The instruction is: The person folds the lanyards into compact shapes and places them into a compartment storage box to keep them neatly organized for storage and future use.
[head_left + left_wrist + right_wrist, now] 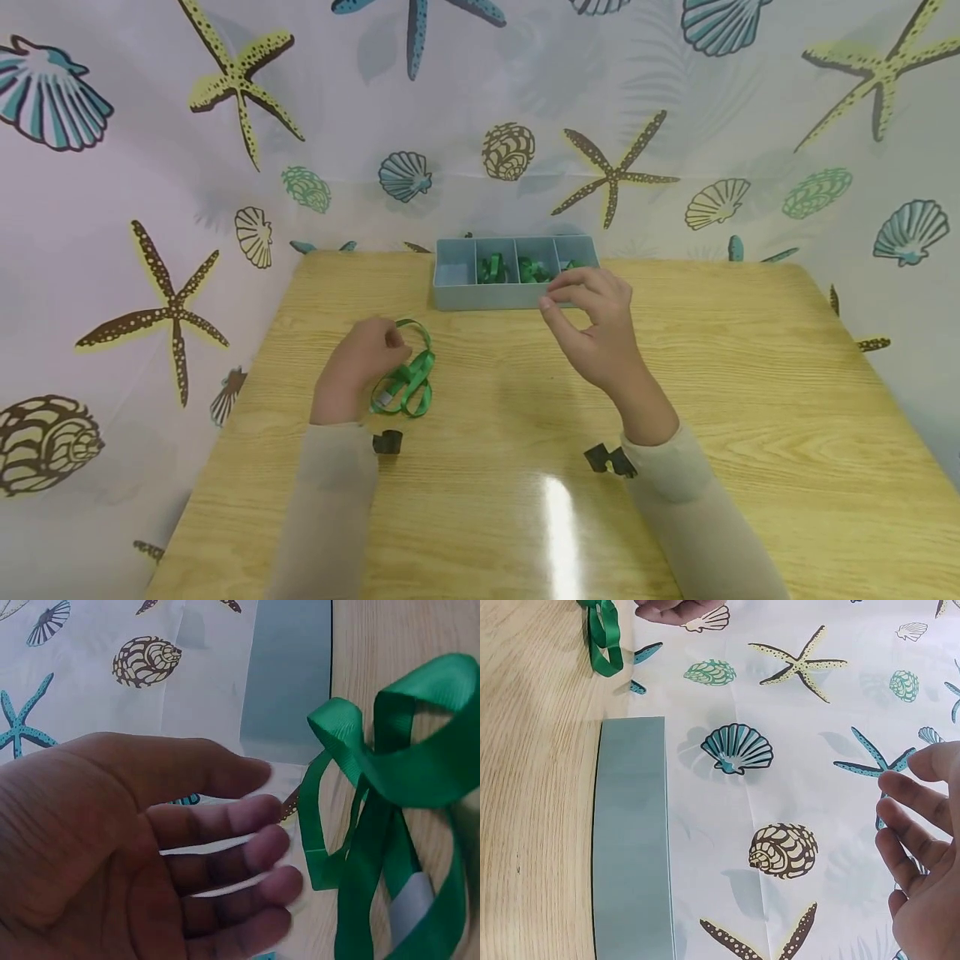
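Note:
A green ribbon lanyard (pixel 417 373) with a small grey piece lies looped on the left part of the table. Just left of it is my left hand (pixel 362 357), its fingers loosely bent around nothing. In the left wrist view a gap shows between those fingertips and the green lanyard (pixel 358 892), whose loops stand up from the wood. My right hand (pixel 600 329) is raised near the front of a blue-grey box (pixel 487 298), overlapping its right end in the head view. Thumb and fingers of the right hand (pixel 930 851) are apart and empty in the right wrist view.
The box has a row of compartments; green ribbon pieces (pixel 492 268) lie in several, while the leftmost one shows a bare floor. Behind the wooden table (pixel 750 375) hangs a white curtain (pixel 465 100) printed with shells and starfish.

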Action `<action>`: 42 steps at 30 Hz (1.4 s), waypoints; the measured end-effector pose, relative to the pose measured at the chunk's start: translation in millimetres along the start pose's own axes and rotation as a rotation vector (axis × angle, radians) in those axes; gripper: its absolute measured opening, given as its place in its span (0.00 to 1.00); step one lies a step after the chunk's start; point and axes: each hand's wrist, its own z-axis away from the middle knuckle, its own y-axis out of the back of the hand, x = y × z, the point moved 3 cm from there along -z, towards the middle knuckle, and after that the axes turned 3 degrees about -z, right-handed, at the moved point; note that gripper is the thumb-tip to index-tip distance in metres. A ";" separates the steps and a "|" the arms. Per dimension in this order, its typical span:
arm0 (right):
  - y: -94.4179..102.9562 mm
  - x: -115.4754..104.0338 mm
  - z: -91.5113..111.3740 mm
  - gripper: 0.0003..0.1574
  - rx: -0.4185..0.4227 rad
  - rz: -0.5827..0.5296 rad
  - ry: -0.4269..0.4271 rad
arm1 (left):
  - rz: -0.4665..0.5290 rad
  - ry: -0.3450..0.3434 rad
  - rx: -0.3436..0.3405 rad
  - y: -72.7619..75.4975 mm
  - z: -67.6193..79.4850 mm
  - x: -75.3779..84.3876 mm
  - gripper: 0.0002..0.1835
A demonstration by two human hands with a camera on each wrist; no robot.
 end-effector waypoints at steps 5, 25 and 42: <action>-0.3 -0.2 -0.1 0.06 -0.007 -0.004 -0.011 | -0.066 0.125 -0.107 1.6 6.7 -6.3 0.09; 3.3 -5.1 0.7 0.06 -0.020 0.003 -0.008 | -0.111 0.262 -0.246 -4.1 11.2 -13.4 0.07; 0.7 -2.4 5.3 0.06 -0.035 -0.009 -0.016 | -0.089 0.116 -0.120 -11.5 5.3 -8.6 0.05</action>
